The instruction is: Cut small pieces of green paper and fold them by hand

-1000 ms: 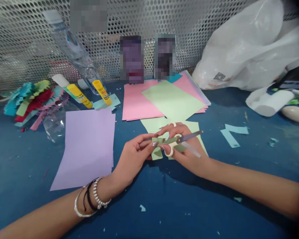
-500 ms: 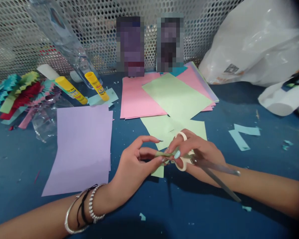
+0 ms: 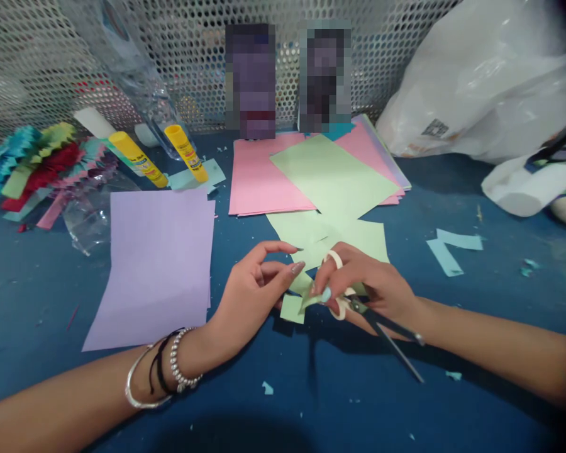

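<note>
My left hand and my right hand meet over a small folded piece of light green paper above the blue table. Thumb and fingers of the left hand pinch its left side. The right hand's fingertips hold its right side. That same hand has its fingers through the cream handles of a pair of scissors, whose blades stand apart and point down-right, back toward my forearm. Just behind the hands lie light green sheets.
A lilac sheet lies left of my hands, pink sheets behind. Two yellow glue sticks, a clear bottle and cut coloured paper strips sit far left. White plastic bags fill the far right. Blue scraps lie right.
The scissors swung round from pointing right to pointing down-right toward my arm. Both hands dropped a little lower in the picture and kept hold of the green piece.
</note>
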